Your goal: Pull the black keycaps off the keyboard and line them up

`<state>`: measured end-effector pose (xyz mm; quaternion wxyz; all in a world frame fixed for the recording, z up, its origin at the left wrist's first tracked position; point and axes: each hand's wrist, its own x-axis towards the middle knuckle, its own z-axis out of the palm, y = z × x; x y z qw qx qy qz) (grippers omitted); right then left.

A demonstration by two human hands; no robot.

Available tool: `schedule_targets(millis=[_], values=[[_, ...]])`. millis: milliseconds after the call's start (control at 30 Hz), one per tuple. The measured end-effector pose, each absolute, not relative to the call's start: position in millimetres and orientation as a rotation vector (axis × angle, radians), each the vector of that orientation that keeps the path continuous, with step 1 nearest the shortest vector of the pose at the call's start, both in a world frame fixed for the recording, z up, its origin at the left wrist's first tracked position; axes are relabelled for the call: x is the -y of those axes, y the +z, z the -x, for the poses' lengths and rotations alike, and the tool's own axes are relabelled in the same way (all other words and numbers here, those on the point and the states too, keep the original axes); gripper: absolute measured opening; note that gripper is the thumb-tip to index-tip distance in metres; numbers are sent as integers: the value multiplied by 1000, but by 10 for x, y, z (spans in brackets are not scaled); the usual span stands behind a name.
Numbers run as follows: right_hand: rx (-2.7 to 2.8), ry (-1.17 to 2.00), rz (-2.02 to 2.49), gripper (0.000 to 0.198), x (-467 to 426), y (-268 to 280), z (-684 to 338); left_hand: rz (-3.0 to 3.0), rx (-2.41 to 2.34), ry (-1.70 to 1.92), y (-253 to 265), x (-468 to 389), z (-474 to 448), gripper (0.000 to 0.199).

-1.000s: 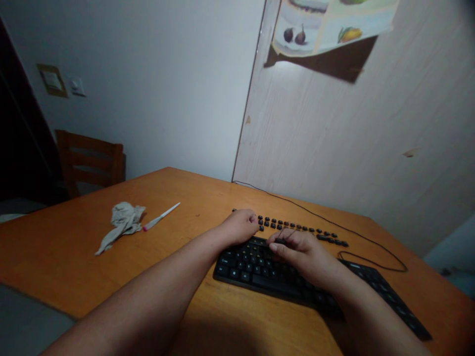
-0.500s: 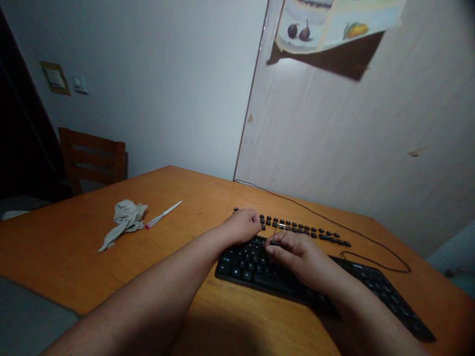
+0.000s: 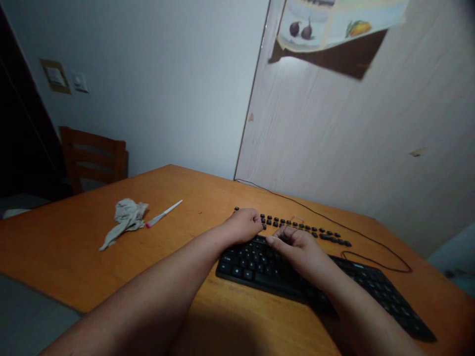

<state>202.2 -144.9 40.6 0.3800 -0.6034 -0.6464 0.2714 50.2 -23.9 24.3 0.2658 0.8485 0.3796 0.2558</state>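
Observation:
A black keyboard (image 3: 274,284) lies at an angle on the table, with several keycaps off its upper left part. My left hand (image 3: 245,225) rests at its upper left edge, fingers curled into the palm; what they hold, if anything, is hidden. Over the keyboard's middle, my right hand (image 3: 299,249) pinches its thumb and fingers together. A thin wire keycap puller (image 3: 297,219) sticks up beyond those fingers, its lower part hidden. Just behind the keyboard, loose black keycaps (image 3: 306,227) lie in rows.
The keyboard's cable (image 3: 371,237) runs along the table's back and loops at the right. Left of my arms lie a crumpled grey cloth (image 3: 128,217) and a white stick-shaped tool (image 3: 165,213) with a pink end. A wooden chair (image 3: 94,153) stands beyond the table (image 3: 178,185).
My right hand has turned and lifted slightly, and the wire puller has tipped away toward the keycap rows. My left hand has stayed in place.

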Motion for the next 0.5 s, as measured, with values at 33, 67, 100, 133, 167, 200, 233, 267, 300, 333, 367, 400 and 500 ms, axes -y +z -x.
schedule_targets(millis=[33,67,100,133,167,200,233,267,300,333,367,400,500], values=[[1607,710,1544,31,1442,392,-2012,-2293,-1018,692,236,232,-502,15],[1566,722,1548,32,1434,375,-2004,-2294,-1010,690,230,226,-502,15],[1527,734,1549,31,1425,355,-1998,-2298,-1000,686,225,222,-501,14],[1490,745,1545,30,1415,333,-1996,-2304,-988,682,222,220,-501,14],[1455,753,1540,29,1403,310,-1997,-2312,-975,675,220,221,-500,15],[1422,753,1535,28,1391,288,-2000,-2320,-961,663,220,225,-500,15],[1396,747,1530,27,1379,267,-2006,-2328,-946,645,221,232,-499,15],[1377,733,1529,26,1368,248,-2014,-2334,-932,624,223,242,-498,15],[1365,713,1535,25,1358,233,-2022,-2338,-923,603,227,254,-496,15],[1361,691,1546,24,1351,221,-2029,-2338,-919,582,232,268,-494,16],[1365,674,1562,23,1347,212,-2034,-2336,-918,564,238,282,-490,16],[1372,659,1581,22,1346,205,-2038,-2334,-922,552,245,297,-485,17],[1401,624,1626,21,1356,189,-2036,-2332,-934,532,269,334,-470,17]])
